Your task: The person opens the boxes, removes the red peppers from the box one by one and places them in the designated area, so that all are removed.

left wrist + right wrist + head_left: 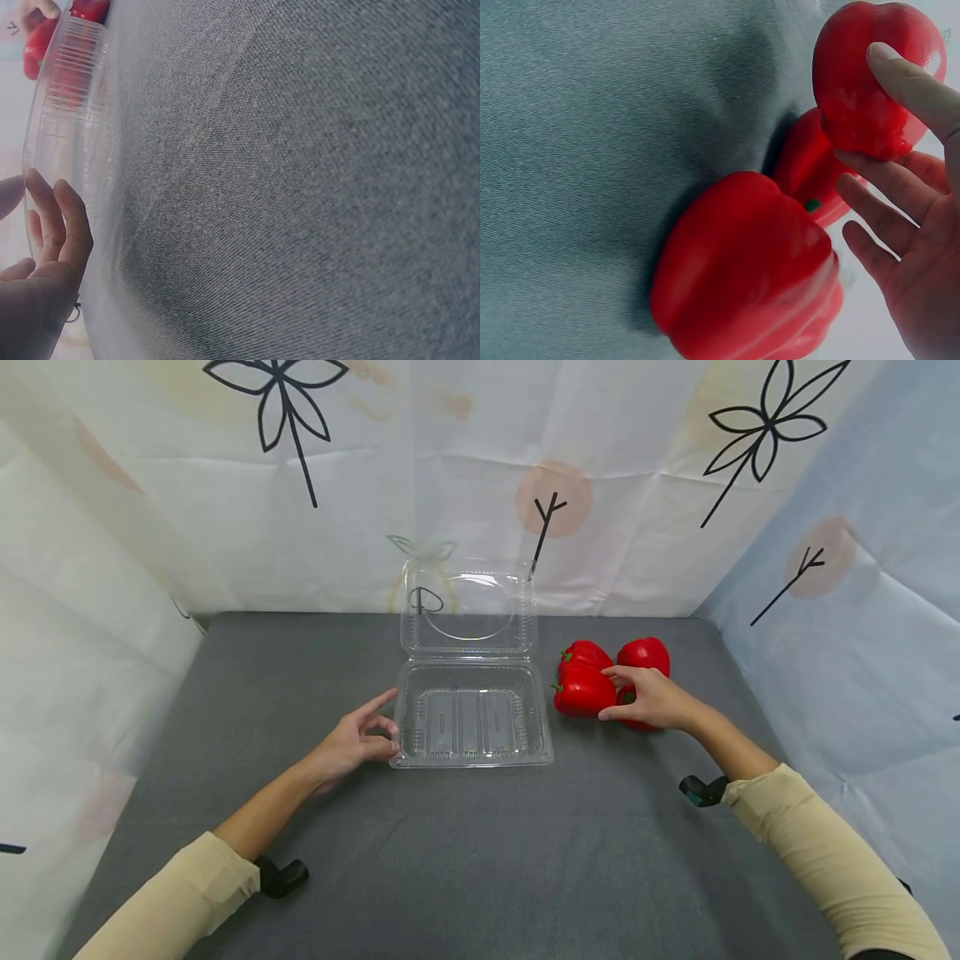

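Observation:
A clear plastic clamshell container [468, 760] stands on the grey cloth, its lid [517, 610] raised at the back. At its left edge, my left hand [348, 747] holds the rim, thumb and fingertips against it. In the left wrist view those fingers [71, 225] meet the thin rim. My right hand [652, 697] pinches a red bell pepper [581, 691] between thumb and fingers, right of the container. The right wrist view shows the thumb on one side of this pepper [847, 75], fingers on the other. It appears raised beside the others.
More red bell peppers cluster around the right hand: one behind the held pepper [585, 652], one at the back right [645, 654], and one partly hidden under the hand [637, 725]. Patterned white fabric [465, 485] hangs behind the table and at both sides.

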